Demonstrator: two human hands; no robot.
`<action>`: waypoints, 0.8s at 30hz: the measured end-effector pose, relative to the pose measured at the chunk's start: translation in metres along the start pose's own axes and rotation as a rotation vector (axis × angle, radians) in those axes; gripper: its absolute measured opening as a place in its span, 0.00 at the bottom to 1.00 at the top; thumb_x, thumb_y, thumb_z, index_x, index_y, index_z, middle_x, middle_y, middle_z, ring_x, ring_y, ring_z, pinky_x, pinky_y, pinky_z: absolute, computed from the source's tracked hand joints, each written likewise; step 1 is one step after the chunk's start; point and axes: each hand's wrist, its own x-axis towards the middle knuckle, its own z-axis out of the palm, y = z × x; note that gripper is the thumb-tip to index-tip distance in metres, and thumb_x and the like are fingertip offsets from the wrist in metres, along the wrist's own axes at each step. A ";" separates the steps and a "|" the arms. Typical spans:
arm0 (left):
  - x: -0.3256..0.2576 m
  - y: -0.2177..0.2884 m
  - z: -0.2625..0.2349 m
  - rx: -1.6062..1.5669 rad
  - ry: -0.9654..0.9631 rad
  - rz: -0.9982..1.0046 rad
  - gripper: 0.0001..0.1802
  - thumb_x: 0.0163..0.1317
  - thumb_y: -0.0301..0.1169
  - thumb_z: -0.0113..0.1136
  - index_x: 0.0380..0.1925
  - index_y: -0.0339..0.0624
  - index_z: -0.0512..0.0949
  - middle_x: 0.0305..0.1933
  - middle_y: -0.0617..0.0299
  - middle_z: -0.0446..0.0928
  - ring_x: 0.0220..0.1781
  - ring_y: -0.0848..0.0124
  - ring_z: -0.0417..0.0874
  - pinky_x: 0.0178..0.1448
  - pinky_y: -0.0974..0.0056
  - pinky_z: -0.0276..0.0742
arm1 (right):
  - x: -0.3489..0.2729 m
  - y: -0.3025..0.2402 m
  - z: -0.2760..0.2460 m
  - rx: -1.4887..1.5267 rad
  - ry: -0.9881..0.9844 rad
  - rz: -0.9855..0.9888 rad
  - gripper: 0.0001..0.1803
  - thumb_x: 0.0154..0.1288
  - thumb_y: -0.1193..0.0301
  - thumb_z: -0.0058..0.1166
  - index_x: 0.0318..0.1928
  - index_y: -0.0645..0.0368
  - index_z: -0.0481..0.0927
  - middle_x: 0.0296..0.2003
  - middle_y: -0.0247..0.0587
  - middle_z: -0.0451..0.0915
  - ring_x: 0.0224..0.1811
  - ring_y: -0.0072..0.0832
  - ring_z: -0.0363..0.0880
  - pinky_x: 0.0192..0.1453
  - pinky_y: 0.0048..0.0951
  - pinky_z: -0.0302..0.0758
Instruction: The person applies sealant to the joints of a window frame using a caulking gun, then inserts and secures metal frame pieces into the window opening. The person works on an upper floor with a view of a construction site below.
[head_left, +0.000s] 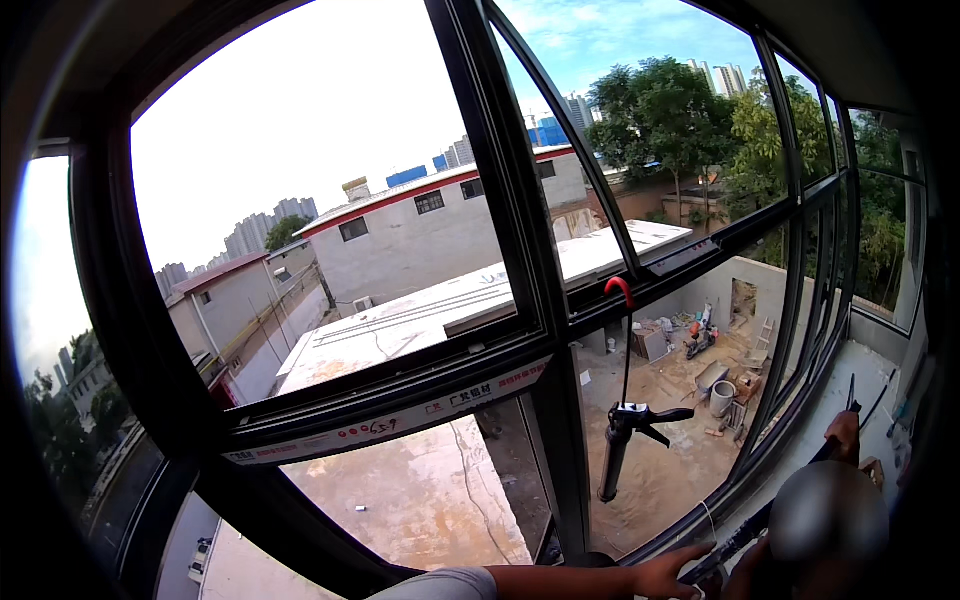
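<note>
At the lower right, my left hand (672, 574) comes in on a bare forearm below a grey sleeve. Its fingers close around the lower end of a long black tube-shaped tool (742, 538). Farther up at the right, a closed hand, seemingly my right hand (845, 432), grips the dark upper part, near two thin black prongs. A round blurred patch covers the area below that hand, so its arm is mostly hidden. Left of the hands, a black caulking gun (618, 445) hangs by its rod from the window frame, with a red hook (620, 290) at the top.
Dark window frames (520, 200) surround me, with a tilted sash (570, 120) above the hanging gun. A printed white strip (390, 425) runs along the lower crossbar. Outside lie a pale flat roof (400, 330) and a sandy yard (650, 490) far below.
</note>
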 end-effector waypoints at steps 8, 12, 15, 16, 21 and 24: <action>-0.004 0.014 0.004 -0.091 0.004 -0.289 0.26 0.59 0.29 0.74 0.57 0.37 0.77 0.47 0.52 0.84 0.47 0.65 0.86 0.55 0.60 0.80 | -0.008 -0.003 0.029 -0.052 0.103 0.069 0.37 0.79 0.43 0.40 0.69 0.62 0.73 0.65 0.52 0.77 0.67 0.42 0.74 0.70 0.38 0.65; 0.006 0.008 0.007 -0.083 0.136 -0.068 0.19 0.61 0.25 0.71 0.51 0.35 0.79 0.43 0.56 0.83 0.43 0.66 0.84 0.48 0.61 0.79 | 0.038 -0.018 0.000 -0.016 0.206 0.027 0.36 0.80 0.44 0.40 0.67 0.64 0.75 0.63 0.54 0.79 0.65 0.43 0.76 0.69 0.37 0.67; 0.001 0.009 0.003 -0.094 0.158 -0.097 0.12 0.63 0.27 0.71 0.44 0.36 0.81 0.37 0.63 0.82 0.38 0.71 0.82 0.41 0.63 0.78 | 0.071 -0.011 -0.007 -0.019 0.224 0.011 0.36 0.81 0.45 0.40 0.66 0.66 0.76 0.61 0.56 0.80 0.64 0.44 0.77 0.69 0.36 0.68; -0.002 0.007 0.003 -0.126 0.203 -0.083 0.11 0.65 0.28 0.70 0.43 0.36 0.81 0.37 0.63 0.83 0.38 0.71 0.83 0.42 0.63 0.78 | 0.076 -0.018 0.002 -0.027 0.180 -0.064 0.36 0.81 0.45 0.40 0.66 0.66 0.76 0.61 0.57 0.81 0.63 0.44 0.78 0.69 0.35 0.69; -0.020 -0.008 -0.005 -0.160 -0.012 -0.203 0.14 0.68 0.28 0.67 0.50 0.34 0.79 0.47 0.60 0.83 0.50 0.69 0.83 0.54 0.62 0.78 | 0.139 0.018 -0.025 0.374 0.302 0.002 0.35 0.80 0.43 0.44 0.64 0.63 0.77 0.61 0.36 0.78 0.62 0.31 0.75 0.65 0.30 0.70; -0.026 0.006 -0.006 -0.204 0.003 -0.234 0.22 0.69 0.32 0.66 0.58 0.34 0.75 0.53 0.58 0.81 0.57 0.68 0.81 0.58 0.62 0.76 | 0.134 -0.007 -0.003 0.278 0.336 0.003 0.35 0.78 0.41 0.44 0.59 0.62 0.79 0.55 0.37 0.78 0.56 0.30 0.76 0.60 0.31 0.71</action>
